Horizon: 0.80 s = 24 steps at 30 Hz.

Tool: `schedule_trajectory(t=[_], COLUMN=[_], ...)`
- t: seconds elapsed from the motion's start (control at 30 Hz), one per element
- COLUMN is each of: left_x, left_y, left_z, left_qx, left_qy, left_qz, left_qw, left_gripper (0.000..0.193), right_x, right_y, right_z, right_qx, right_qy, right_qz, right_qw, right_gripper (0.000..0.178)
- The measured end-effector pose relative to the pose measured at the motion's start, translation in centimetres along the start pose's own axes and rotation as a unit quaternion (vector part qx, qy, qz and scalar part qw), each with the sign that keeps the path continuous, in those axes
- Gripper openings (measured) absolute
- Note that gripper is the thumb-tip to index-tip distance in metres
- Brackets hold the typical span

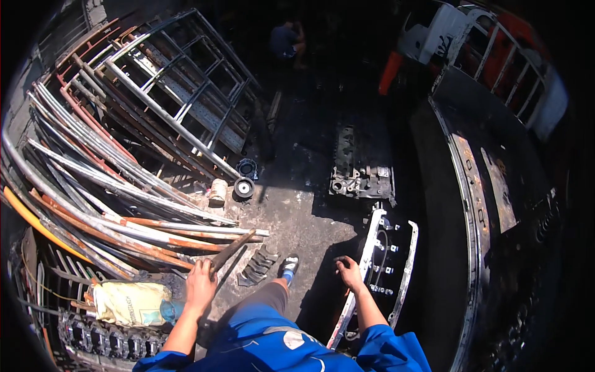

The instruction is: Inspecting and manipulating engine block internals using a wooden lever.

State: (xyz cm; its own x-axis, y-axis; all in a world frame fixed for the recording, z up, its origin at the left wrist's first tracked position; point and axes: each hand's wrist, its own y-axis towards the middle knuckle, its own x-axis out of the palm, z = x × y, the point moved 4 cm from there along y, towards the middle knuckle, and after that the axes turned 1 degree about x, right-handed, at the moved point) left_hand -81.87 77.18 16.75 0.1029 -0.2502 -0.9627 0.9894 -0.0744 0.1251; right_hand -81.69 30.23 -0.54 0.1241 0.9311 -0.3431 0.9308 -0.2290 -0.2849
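Observation:
My left hand point(201, 286) is closed around the lower end of a flat brown bar point(234, 250), which slants up and away to the right over the ground. Whether it is wood or rusty metal I cannot tell. On the right, my right hand point(350, 274) has its fingers curled in beside a long white metal rail point(370, 248). Something dark shows at those fingertips, too small to name. A second pale rail point(406, 273) runs alongside, with brackets between the two. Several dark curved metal pieces point(257, 265) lie on the ground between my hands.
Long pipes point(124, 180) and a welded metal frame point(180, 80) are piled at left. An engine block point(362, 177) lies ahead, a can point(217, 192) and a round part point(243, 188) left of it. A yellowish sack point(131, 302) sits lower left. A person point(286, 42) crouches far back.

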Motion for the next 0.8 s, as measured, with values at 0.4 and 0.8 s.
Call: schedule_trajectory(t=[0.4,0.8], left_x=[22.1,32.3], left_y=[51.7,84.2], left_z=[0.6,-1.8], left_qx=[0.026,-0.060], left_qy=[0.001,0.028], left_qz=[-0.164,-0.439], left_qw=[0.986,0.896], left_gripper=[0.036,0.050], right_x=[-25.6,-5.6], right_y=[32.3,69.3], right_z=[9.5,5.1], right_qx=[0.201,0.212], right_qy=[-0.183,-0.390], right_qz=[0.373,0.476], right_qw=[0.887,0.759], right_gripper=[0.024,0.031])
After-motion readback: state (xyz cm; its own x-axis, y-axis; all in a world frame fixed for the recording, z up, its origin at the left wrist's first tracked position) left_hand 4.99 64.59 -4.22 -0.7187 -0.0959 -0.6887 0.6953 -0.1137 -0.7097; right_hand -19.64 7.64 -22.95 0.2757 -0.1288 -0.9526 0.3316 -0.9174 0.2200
